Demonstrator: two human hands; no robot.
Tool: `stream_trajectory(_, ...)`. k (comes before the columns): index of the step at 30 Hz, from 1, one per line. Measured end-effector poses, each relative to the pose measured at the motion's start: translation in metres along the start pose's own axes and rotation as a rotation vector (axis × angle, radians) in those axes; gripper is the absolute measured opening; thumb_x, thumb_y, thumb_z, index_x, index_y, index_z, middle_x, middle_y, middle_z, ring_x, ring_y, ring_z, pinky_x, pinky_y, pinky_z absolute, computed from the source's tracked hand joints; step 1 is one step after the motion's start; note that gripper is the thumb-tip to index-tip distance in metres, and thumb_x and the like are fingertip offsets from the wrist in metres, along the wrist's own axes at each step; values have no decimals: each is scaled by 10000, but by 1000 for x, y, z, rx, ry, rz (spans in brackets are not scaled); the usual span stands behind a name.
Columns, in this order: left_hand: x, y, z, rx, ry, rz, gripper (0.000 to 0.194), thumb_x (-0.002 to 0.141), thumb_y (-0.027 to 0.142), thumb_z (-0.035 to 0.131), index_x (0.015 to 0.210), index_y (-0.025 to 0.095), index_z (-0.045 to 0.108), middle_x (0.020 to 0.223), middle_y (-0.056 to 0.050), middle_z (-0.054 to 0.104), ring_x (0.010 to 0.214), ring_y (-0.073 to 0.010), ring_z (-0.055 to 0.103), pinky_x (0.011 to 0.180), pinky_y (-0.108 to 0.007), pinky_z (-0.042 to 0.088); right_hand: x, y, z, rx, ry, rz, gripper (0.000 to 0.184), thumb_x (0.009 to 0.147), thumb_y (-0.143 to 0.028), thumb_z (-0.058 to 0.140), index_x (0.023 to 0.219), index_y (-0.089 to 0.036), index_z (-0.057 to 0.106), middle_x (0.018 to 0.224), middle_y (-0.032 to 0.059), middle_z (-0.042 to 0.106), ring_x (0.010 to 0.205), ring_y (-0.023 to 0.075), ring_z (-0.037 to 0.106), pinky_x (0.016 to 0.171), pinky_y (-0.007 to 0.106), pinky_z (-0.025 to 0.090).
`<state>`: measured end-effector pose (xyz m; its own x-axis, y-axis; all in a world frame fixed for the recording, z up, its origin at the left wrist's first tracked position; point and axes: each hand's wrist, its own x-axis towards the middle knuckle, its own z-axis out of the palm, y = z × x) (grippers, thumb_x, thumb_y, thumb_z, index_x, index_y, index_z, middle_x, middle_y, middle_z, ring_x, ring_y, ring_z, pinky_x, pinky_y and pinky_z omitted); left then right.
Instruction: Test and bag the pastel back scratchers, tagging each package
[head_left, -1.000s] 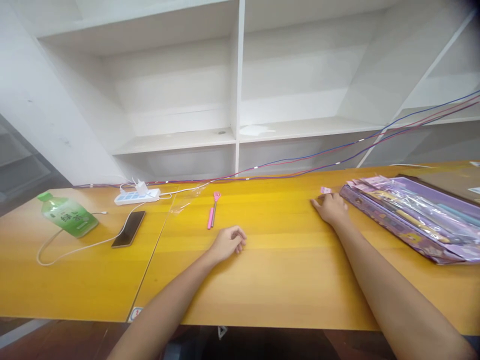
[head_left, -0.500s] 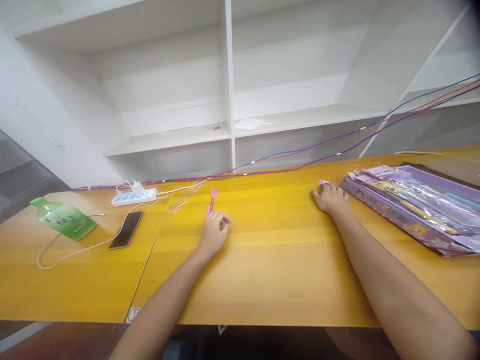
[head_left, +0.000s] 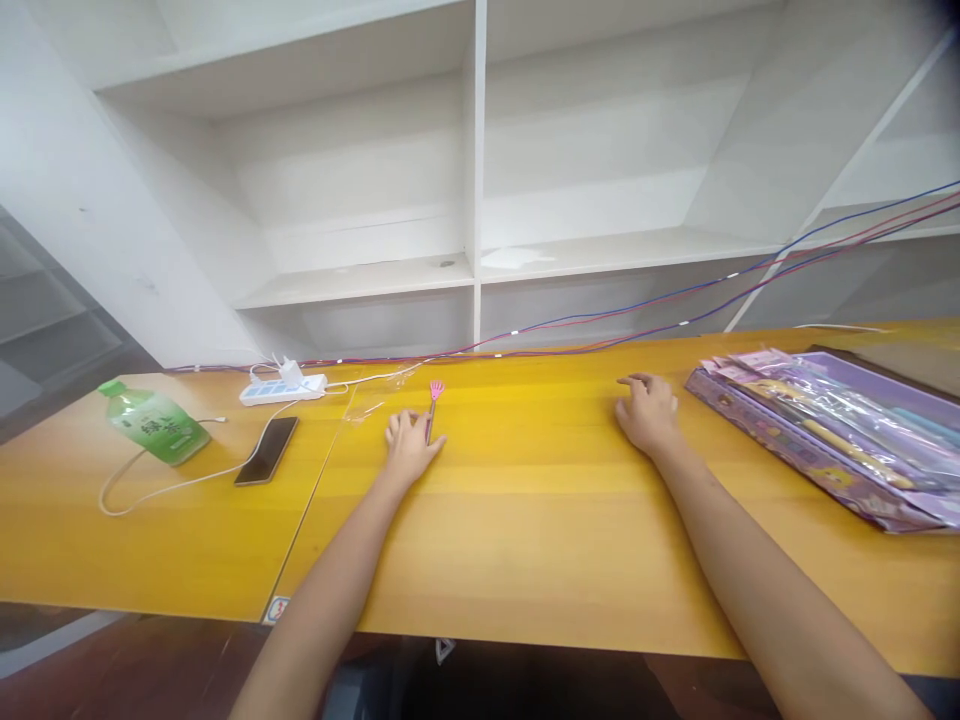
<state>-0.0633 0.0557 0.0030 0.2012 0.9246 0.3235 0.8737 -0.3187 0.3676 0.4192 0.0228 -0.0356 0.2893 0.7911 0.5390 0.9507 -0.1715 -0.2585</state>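
Note:
My left hand (head_left: pixel 409 447) is low over the table, thumb spread from the other fingers. A thin stick with a pink hand-shaped head (head_left: pixel 437 390), like a small back scratcher, lies between the thumb and fingers. Its lower end is hidden by the hand, and no firm grip on it shows. On the right, my right hand (head_left: pixel 648 412) is bent at the knuckles over the wooden table (head_left: pixel 525 540), left of the purple box (head_left: pixel 795 440). Its thumb and index finger are apart, and I see nothing between them.
Plastic-wrapped items (head_left: pixel 832 420) lie in the box. At left are a green bottle (head_left: pixel 156 425), a phone (head_left: pixel 267 450), a white cable (head_left: pixel 169 493) and a power strip (head_left: pixel 283 388). Cables (head_left: pixel 600 345) run along the table's back below white shelves (head_left: pixel 360 275).
My left hand has shifted left, from beside the stick to over its lower part. My right hand has moved slightly left, and the small pink thing at its fingertips is out of sight.

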Motion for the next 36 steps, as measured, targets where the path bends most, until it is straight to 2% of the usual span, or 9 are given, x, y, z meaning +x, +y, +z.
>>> stream_trajectory(3,-1,2,7,-37,-34,42,309,904,301,695,1206,241,721,1212,-142,636,1205,-373,506,1033,-521,413,-6,-41,-6,81,-6,-157,457,968,-264,467,1390,-151,600,1438,208,561,1371,344,465,1160,527,352)
stream_trajectory(7,-3,4,6,-177,-137,227,247,884,144,628,1085,222,747,1075,-90,680,1045,-268,591,969,-397,461,-27,-110,-12,172,-81,-423,469,1002,-224,425,1449,-156,549,1472,192,579,1374,310,489,1147,508,364)
stream_trajectory(11,-16,19,1,-347,-263,407,173,939,251,645,1057,235,771,1038,-63,686,1003,-225,634,934,-343,493,-58,-173,-19,255,-307,-689,419,1064,-233,402,1444,-222,579,1446,142,630,1312,264,542,1081,446,416)
stream_trajectory(14,-27,34,1,-414,-335,420,245,997,260,568,1090,261,795,1086,-60,680,978,-194,667,930,-322,523,-74,-196,-30,317,-393,-821,322,1086,-235,412,1276,-234,672,1282,103,692,1207,232,574,1049,406,415)
stream_trajectory(20,-32,37,6,-364,-264,383,322,913,53,523,1006,188,800,1385,-130,617,1235,-248,653,1109,-390,504,-77,-188,-44,196,-395,-822,155,997,-153,518,943,-186,659,1004,82,666,989,228,533,926,360,384)
stream_trajectory(24,-33,33,-1,-294,-311,530,345,889,35,552,1122,196,749,1280,-111,666,1198,-239,638,1092,-387,506,-66,-172,-41,141,-463,-750,168,974,-146,499,876,-182,630,971,88,669,901,219,512,838,336,366)
stream_trajectory(29,-33,37,-9,-178,-296,586,84,966,244,674,1022,213,728,1094,-73,687,1069,-234,594,968,-361,507,-50,-153,-47,123,-495,-635,75,866,-170,569,827,-191,630,866,68,682,882,220,560,800,317,376)
stream_trajectory(32,-28,34,-9,-109,-202,542,268,1059,419,571,985,207,718,989,-69,689,1022,-239,578,938,-378,479,-43,-143,-51,-6,-573,-468,172,921,-270,558,834,-196,687,904,76,736,881,217,635,746,308,393)
stream_trajectory(36,-22,28,-10,-207,-154,467,402,1106,490,427,1129,211,715,1045,-71,693,980,-208,627,916,-348,482,-39,-136,-51,-176,-654,-252,436,1044,-419,418,928,-202,778,987,121,794,872,239,720,714,305,426)
